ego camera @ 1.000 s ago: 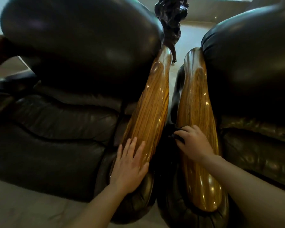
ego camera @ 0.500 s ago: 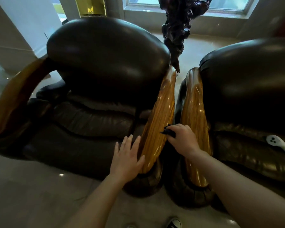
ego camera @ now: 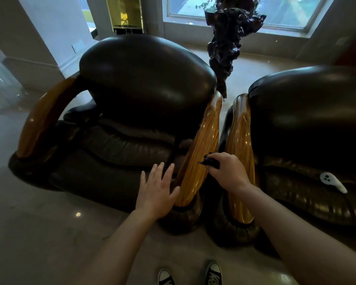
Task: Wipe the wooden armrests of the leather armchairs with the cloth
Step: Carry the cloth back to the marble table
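Two dark brown leather armchairs stand side by side: the left armchair [ego camera: 144, 103] fills the centre and left of the frame, and the right armchair [ego camera: 312, 124] runs off the right edge. Three glossy, striped golden-brown wooden armrests show. One, the far-left armrest [ego camera: 43, 118], curves down at the left of the frame. The other two stand just beside each other in the middle, a narrow dark gap between them: the left chair's inner armrest [ego camera: 201, 153] and the right chair's inner armrest [ego camera: 239, 136].

The right hand [ego camera: 226, 171] is closed around a small dark cloth [ego camera: 211, 162], bunched in the fingers with a corner sticking out to the left. Hand and cloth sit over the gap, against the inner edge of the left chair's inner armrest.

The left hand [ego camera: 156, 188] is flat and spread wide, holding nothing, its thumb by the lower front of that same armrest.

One white remote-like controller [ego camera: 333, 181] lies on the seat of the right armchair. One dark gnarled wood sculpture [ego camera: 226, 38] rises behind the chairs, before a window [ego camera: 286, 11]. Two black-and-white sneakers [ego camera: 190, 274] show at the bottom edge on the pale glossy floor [ego camera: 29, 223].
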The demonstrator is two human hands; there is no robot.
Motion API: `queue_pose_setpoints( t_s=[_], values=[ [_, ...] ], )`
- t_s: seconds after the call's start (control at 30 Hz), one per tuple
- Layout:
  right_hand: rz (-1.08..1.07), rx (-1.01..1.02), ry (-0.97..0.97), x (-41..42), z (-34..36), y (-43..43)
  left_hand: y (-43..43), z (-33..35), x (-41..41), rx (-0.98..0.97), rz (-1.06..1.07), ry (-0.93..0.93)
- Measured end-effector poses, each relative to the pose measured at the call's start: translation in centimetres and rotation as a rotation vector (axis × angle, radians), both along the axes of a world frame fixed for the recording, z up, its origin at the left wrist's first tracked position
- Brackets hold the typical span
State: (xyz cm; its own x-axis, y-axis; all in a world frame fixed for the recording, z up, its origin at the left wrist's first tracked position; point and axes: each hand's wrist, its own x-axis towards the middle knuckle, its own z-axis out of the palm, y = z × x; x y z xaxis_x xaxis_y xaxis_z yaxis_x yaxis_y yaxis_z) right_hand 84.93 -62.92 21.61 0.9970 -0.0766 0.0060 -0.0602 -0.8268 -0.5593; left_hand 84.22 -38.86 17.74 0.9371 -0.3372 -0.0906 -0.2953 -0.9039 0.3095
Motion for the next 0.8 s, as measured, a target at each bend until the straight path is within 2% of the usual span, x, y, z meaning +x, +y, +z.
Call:
queue_pose_setpoints(
  t_s=[0.23,0.57,0.8],
  values=[
    [0.125,-0.001,-0.031,0.7,2.5,-0.4,0.0,1.8,-1.3,0.034,0.106,-0.042],
    [0.405,-0.045,-0.028,1.5,4.7,-0.9,-2.4,2.8,-5.0,0.024,0.404,-0.114],
    [0.553,-0.082,-0.018,0.8,4.5,0.5,-2.4,4.4,-10.3,0.042,0.593,-0.025]
  ],
)
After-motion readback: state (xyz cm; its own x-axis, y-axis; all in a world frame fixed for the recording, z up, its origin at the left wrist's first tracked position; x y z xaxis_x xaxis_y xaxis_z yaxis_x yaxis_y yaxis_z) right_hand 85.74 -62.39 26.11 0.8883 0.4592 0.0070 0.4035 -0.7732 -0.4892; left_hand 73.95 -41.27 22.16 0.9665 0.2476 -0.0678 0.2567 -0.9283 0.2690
